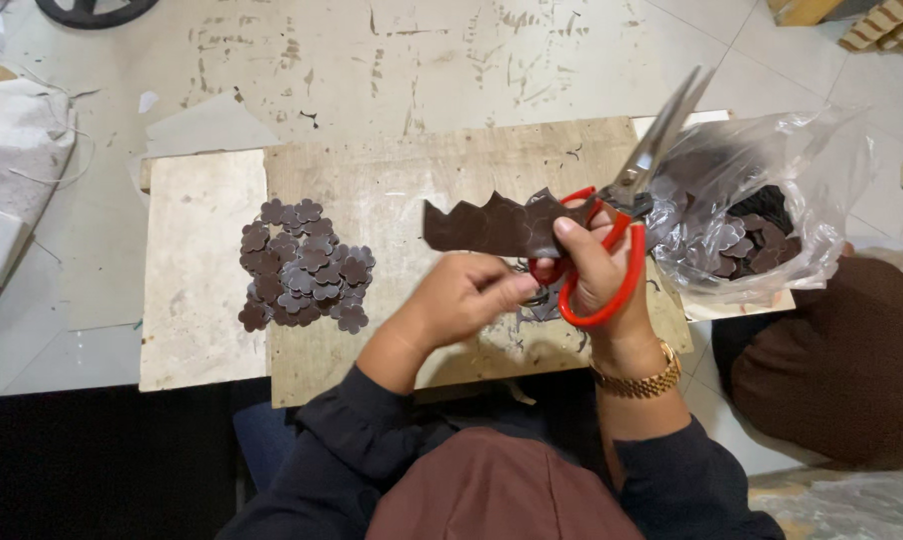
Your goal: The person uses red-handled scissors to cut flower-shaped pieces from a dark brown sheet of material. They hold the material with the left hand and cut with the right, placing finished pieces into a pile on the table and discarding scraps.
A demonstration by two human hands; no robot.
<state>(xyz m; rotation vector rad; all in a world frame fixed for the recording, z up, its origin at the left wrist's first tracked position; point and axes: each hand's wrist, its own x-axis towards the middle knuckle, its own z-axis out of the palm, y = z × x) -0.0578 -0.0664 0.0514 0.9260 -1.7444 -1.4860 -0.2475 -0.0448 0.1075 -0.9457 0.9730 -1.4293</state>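
Note:
My right hand (597, 275) grips red-handled scissors (632, 185), blades pointing up and to the right, and also pinches the end of a dark brown leather strip (487, 225) with scalloped cut-outs along its top edge. My left hand (462, 298) sits just below the strip, fingertips curled near the scissor handles and small brown offcuts; what it holds is hidden. A pile of several brown flower-shaped pieces (307, 268) lies on the wooden board (392, 170) to the left of both hands.
A clear plastic bag (762, 200) with more brown flower pieces rests at the board's right end. A pale slab (197, 270) adjoins the board on the left. A white cloth sack (12, 160) lies far left. Another person's brown garment (842, 370) is at the right.

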